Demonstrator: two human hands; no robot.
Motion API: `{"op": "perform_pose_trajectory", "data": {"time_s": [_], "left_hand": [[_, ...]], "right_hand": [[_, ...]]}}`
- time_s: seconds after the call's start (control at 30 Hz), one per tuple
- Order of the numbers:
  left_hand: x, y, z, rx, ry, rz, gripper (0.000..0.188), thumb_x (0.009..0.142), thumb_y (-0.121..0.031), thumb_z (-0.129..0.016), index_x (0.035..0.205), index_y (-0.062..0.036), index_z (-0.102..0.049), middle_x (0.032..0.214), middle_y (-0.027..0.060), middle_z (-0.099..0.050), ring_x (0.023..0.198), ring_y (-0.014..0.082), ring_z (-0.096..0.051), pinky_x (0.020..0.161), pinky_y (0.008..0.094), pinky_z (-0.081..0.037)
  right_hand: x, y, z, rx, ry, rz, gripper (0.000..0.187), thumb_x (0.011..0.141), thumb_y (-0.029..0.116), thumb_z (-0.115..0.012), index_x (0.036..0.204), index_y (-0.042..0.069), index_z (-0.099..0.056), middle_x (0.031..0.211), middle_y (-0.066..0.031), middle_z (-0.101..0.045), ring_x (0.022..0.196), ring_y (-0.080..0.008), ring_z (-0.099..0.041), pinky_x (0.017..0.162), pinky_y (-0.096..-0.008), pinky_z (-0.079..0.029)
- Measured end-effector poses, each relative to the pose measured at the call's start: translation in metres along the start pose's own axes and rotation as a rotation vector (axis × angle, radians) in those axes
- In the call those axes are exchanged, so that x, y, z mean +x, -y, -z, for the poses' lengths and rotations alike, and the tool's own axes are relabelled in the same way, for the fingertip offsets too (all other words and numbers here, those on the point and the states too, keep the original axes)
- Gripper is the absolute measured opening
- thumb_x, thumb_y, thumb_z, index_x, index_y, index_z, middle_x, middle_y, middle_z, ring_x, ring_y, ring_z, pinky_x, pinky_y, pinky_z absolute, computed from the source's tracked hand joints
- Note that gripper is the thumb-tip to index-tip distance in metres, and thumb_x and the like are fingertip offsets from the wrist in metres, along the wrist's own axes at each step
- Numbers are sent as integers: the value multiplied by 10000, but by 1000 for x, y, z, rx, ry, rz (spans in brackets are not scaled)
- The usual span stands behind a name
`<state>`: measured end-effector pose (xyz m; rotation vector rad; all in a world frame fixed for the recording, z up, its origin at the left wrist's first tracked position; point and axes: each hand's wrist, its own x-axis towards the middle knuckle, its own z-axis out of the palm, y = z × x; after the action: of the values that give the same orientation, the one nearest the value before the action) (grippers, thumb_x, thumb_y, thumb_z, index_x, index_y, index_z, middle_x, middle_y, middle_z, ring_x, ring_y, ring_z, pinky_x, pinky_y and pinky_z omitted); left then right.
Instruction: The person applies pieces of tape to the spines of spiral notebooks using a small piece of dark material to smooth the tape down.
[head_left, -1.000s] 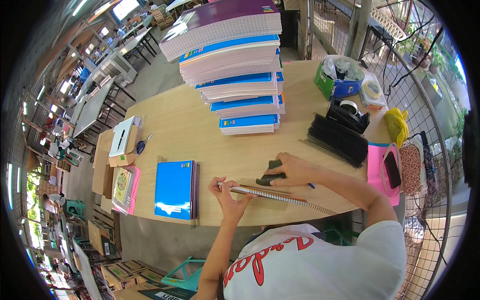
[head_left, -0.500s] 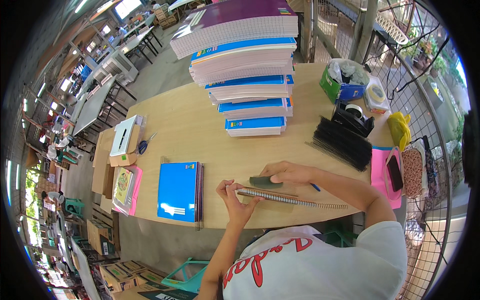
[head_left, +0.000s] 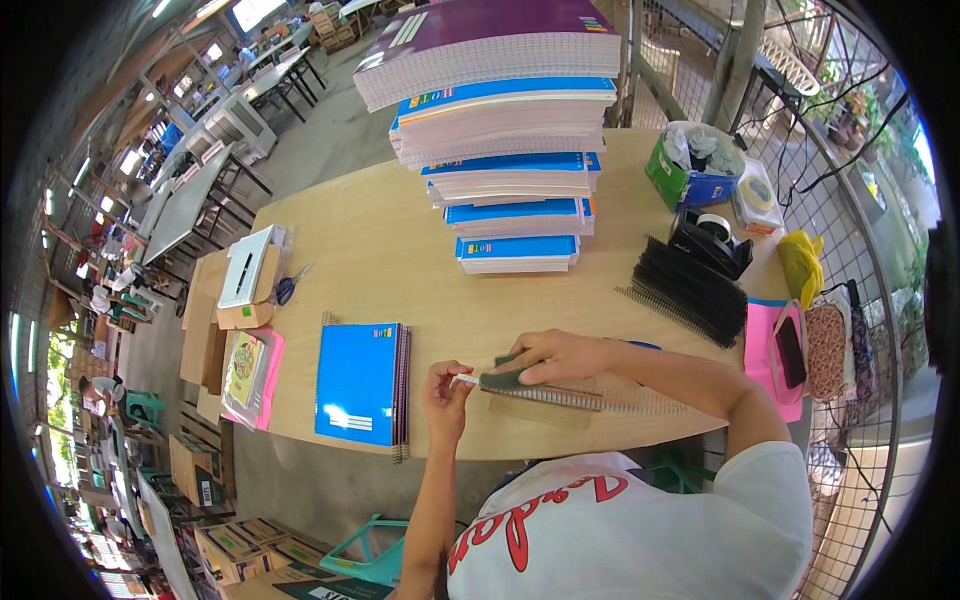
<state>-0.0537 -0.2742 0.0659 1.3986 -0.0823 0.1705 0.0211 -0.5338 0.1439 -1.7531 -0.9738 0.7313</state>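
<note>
At the table's near edge, a wire binding coil lies lengthwise along a thin brown strip and the white page edges seen beside it. My right hand presses a dark green, flat block down onto the left part of this strip, fingers over its top. The block's exact kind does not show. My left hand pinches a small white end at the strip's left tip. To the left lie blue-covered notebooks with wire spines, stacked together.
Tall stacks of blue and purple notebooks stand at the table's back. Black binding coils, a tape dispenser, a green-blue box and a phone on a pink folder sit right. Scissors and cardboard lie left.
My right hand has brought the dark green block down and slightly left onto the strip, fingers now spread over it. My left hand has shifted left, to the strip's tip.
</note>
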Motion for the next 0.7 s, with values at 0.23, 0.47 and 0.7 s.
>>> {"op": "perform_pose_trajectory", "data": {"time_s": [0.23,0.47,0.7], "left_hand": [[5,-3,1,-67,-25,37,386,811,92,-720,1117,-41,-525,1050,76,-591,1014,160,-605,873,295,-533],[6,0,-1,-121,131,89,389,789,-65,-826,1089,-41,-579,1041,36,-564,979,127,-550,838,257,-480],[10,2,-3,-142,167,28,372,761,-221,-863,996,-51,-631,1039,28,-536,960,130,-514,824,265,-448]], "right_hand": [[26,-10,3,225,-38,36,465,938,446,-612,1275,134,-683,1191,-218,-587,1090,-357,-570,969,-428,-449],[14,-115,8,-617,-229,-228,685,860,532,-691,1421,167,-544,1321,-291,-489,1250,-438,-457,1053,-488,-399],[-132,-152,-91,-979,-946,-716,653,838,330,-756,1339,-5,-506,1389,-226,-437,1294,-436,-411,1120,-537,-315]]}}
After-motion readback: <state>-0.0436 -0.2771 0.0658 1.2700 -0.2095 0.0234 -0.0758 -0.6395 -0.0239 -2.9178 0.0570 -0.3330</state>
